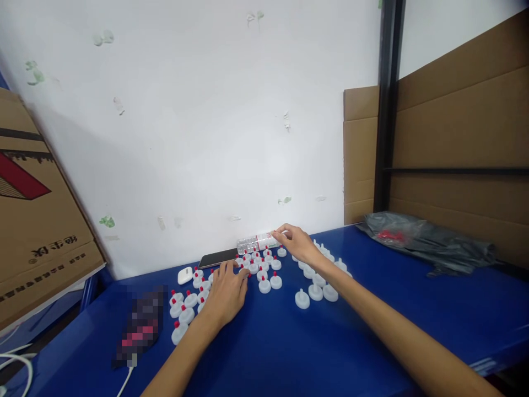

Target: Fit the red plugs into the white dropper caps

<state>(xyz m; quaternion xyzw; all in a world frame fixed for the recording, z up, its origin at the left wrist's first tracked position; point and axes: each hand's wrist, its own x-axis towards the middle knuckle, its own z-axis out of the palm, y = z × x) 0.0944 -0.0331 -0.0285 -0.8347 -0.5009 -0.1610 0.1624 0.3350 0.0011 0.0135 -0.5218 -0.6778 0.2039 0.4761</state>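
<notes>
Low over the middle of the blue table, my left hand point(228, 292) has its fingers bent down among white round nozzle caps with red tips point(264, 284). Its thumb and forefinger close around one such cap, partly hidden by the fingers. My right hand point(295, 242) is raised above the back of the table, in front of a clear plastic bottle point(248, 245) lying on its side. Its thumb and fingers are pinched together, with a small red spot at the fingertips that I cannot make out. Under my right forearm stand several white nozzle caps point(302, 299) without red tips.
Left of the caps lie a dark phone point(217, 258), a white earbud case point(185, 275) and a blurred dark packet point(142, 328) beside a white cable. A grey plastic bag point(433, 242) lies at the right. Cardboard point(458, 121) and a white wall point(215, 138) border the table point(264, 353).
</notes>
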